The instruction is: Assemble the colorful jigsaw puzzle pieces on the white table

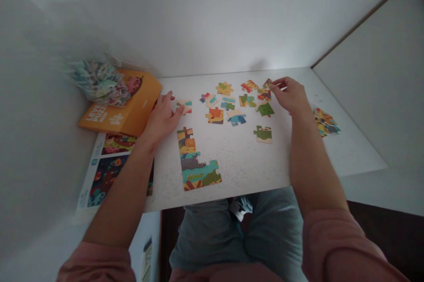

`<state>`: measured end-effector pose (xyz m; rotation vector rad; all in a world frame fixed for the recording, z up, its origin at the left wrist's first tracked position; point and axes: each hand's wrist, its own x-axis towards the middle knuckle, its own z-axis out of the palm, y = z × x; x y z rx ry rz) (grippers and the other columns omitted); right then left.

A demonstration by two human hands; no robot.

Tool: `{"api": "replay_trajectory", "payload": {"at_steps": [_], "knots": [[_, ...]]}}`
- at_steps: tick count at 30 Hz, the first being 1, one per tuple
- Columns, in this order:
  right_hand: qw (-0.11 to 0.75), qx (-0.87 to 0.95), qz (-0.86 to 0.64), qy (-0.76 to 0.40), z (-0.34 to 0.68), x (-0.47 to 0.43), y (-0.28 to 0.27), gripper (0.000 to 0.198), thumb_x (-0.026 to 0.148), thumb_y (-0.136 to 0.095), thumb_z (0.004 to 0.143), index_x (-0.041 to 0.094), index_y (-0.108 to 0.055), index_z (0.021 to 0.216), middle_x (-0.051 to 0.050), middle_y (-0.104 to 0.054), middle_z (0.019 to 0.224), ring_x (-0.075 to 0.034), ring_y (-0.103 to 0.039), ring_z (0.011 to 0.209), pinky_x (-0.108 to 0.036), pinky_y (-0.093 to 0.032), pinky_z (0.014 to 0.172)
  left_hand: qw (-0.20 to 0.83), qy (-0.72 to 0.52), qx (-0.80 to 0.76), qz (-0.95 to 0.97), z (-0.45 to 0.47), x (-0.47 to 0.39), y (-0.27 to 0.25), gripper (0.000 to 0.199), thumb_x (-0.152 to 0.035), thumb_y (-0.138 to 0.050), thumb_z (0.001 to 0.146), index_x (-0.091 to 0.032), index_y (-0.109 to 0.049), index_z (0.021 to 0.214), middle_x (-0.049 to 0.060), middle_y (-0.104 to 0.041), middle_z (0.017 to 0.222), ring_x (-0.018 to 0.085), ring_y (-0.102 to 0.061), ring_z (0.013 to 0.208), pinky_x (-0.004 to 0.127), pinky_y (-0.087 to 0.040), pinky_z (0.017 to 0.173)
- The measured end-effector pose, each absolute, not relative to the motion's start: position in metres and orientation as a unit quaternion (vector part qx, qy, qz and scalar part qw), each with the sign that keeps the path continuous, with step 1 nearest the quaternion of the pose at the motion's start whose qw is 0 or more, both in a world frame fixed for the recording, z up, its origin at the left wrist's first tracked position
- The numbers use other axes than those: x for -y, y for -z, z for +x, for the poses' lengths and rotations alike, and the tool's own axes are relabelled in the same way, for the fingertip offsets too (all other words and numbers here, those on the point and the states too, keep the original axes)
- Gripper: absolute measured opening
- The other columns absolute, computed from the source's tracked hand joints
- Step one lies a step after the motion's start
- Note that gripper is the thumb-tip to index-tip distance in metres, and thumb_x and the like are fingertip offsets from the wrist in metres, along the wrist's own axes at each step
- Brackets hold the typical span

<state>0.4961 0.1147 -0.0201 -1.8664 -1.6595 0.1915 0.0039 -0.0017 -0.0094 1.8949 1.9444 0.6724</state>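
Observation:
My left hand (163,116) lies by the orange box with its fingers apart; the thumb tip is at the edge of a pale blue-and-cream puzzle piece (187,107). At the back right, my right hand (290,96) pinches a small dark-patterned puzzle piece (266,83) between thumb and fingers, just above a red-and-green puzzle piece (264,94). Several loose pieces lie between the hands, among them an orange giraffe piece (215,116) and a green piece (265,109). Nearer me is a joined L-shaped puzzle section (194,169) showing a crocodile.
An orange puzzle box (139,109) stands at the left with a plastic bag of pieces (99,83) on it. Picture sheets (107,176) lie under my left forearm. Beyond my right forearm is a pile of pieces (326,122). A wall (232,17) borders the white table (245,162).

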Motion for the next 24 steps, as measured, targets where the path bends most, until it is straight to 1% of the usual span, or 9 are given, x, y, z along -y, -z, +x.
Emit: {"api": "replay_trajectory", "payload": {"at_steps": [3,5,7,9,11,14,18,21,24], "knots": [[0.308,0.636,-0.703,-0.082,0.489,-0.116,0.027,0.035,0.063,-0.077,0.112,0.029,-0.086,0.116,-0.018,-0.094,0.117,-0.041,-0.087,0.105,-0.061,-0.070,0.105,0.159,-0.215,-0.690,0.672,0.004,0.004,0.009,0.078,-0.043,-0.075,0.120,-0.016,-0.058,0.191,0.026,-0.062,0.185,0.031,-0.084,0.120,0.056,-0.066,0.133],[0.307,0.644,-0.696,-0.084,0.483,-0.116,0.030,0.043,0.069,-0.071,0.115,0.029,-0.086,0.118,-0.018,-0.094,0.121,-0.041,-0.087,0.108,-0.060,-0.070,0.106,0.151,-0.199,-0.695,0.674,0.005,0.007,0.006,0.073,-0.044,-0.079,0.118,-0.019,-0.065,0.186,0.024,-0.058,0.186,0.034,-0.084,0.128,0.058,-0.066,0.134],[0.303,0.652,-0.690,-0.082,0.477,-0.115,0.031,0.051,0.076,-0.066,0.117,0.029,-0.085,0.118,-0.018,-0.094,0.121,-0.041,-0.087,0.111,-0.060,-0.070,0.108,0.149,-0.189,-0.694,0.678,0.007,0.010,0.002,0.066,-0.045,-0.079,0.118,-0.021,-0.071,0.179,0.022,-0.057,0.185,0.035,-0.084,0.132,0.059,-0.066,0.135],[0.294,0.657,-0.689,-0.084,0.473,-0.114,0.030,0.055,0.080,-0.065,0.117,0.029,-0.085,0.117,-0.019,-0.094,0.121,-0.042,-0.086,0.112,-0.061,-0.070,0.109,0.156,-0.184,-0.689,0.684,0.008,0.012,-0.002,0.061,-0.047,-0.078,0.120,-0.021,-0.073,0.176,0.022,-0.056,0.184,0.033,-0.083,0.130,0.059,-0.066,0.136],[0.286,0.657,-0.691,-0.090,0.471,-0.113,0.028,0.055,0.080,-0.067,0.116,0.028,-0.085,0.116,-0.019,-0.094,0.119,-0.042,-0.087,0.111,-0.061,-0.069,0.109,0.165,-0.174,-0.689,0.684,0.009,0.013,-0.006,0.061,-0.050,-0.076,0.122,-0.021,-0.072,0.176,0.022,-0.055,0.185,0.030,-0.082,0.121,0.058,-0.066,0.135],[0.278,0.659,-0.691,-0.103,0.469,-0.112,0.026,0.050,0.077,-0.071,0.114,0.029,-0.085,0.114,-0.018,-0.094,0.117,-0.042,-0.087,0.111,-0.060,-0.069,0.109,0.168,-0.156,-0.699,0.678,0.009,0.013,-0.010,0.061,-0.052,-0.075,0.124,-0.023,-0.071,0.177,0.022,-0.054,0.188,0.025,-0.080,0.110,0.056,-0.066,0.132],[0.284,0.659,-0.687,-0.114,0.468,-0.112,0.025,0.042,0.069,-0.072,0.115,0.029,-0.084,0.113,-0.017,-0.094,0.116,-0.041,-0.086,0.112,-0.058,-0.068,0.109,0.164,-0.149,-0.703,0.676,0.010,0.013,-0.013,0.057,-0.052,-0.075,0.124,-0.025,-0.073,0.174,0.020,-0.057,0.186,0.022,-0.079,0.103,0.054,-0.065,0.133],[0.303,0.650,-0.688,-0.111,0.466,-0.112,0.022,0.038,0.062,-0.067,0.117,0.027,-0.083,0.115,-0.017,-0.094,0.119,-0.040,-0.086,0.112,-0.057,-0.067,0.108,0.171,-0.138,-0.702,0.678,0.010,0.012,-0.015,0.056,-0.054,-0.073,0.124,-0.026,-0.073,0.172,0.020,-0.055,0.188,0.024,-0.080,0.103,0.055,-0.066,0.133],[0.342,0.630,-0.689,-0.108,0.465,-0.113,0.016,0.034,0.052,-0.060,0.121,0.027,-0.082,0.119,-0.016,-0.093,0.122,-0.038,-0.086,0.114,-0.052,-0.066,0.107,0.166,-0.131,-0.707,0.675,0.009,0.011,-0.015,0.052,-0.054,-0.072,0.124,-0.029,-0.072,0.170,0.017,-0.055,0.188,0.026,-0.081,0.108,0.052,-0.067,0.130]]}}
